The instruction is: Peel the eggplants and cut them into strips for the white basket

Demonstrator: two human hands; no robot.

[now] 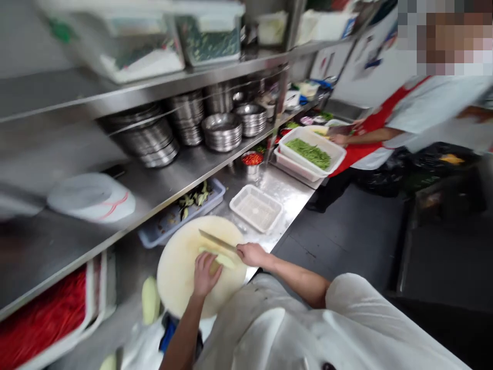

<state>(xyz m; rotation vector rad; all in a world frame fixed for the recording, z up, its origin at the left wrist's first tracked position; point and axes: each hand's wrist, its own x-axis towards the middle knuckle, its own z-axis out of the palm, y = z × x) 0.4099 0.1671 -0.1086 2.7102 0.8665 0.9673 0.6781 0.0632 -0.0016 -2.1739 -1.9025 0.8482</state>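
On the round cutting board [177, 272], my left hand [206, 272] lies with bent fingers over a pale green peeled vegetable [225, 261], pressing it down. My right hand [252, 254] is wrapped round the handle of a knife [217, 240], whose blade extends to the left just beyond the vegetable. Another pale green vegetable [150, 300] rests on the counter left of the board.
Behind the board are a blue tray [154, 235] with dark peelings and a white basket [256, 208]. A shelf edge [154, 211] crosses above the counter. Shredded red food [50, 316] fills a container at left. Another person [379, 121] works at the far right beside green beans [308, 153].
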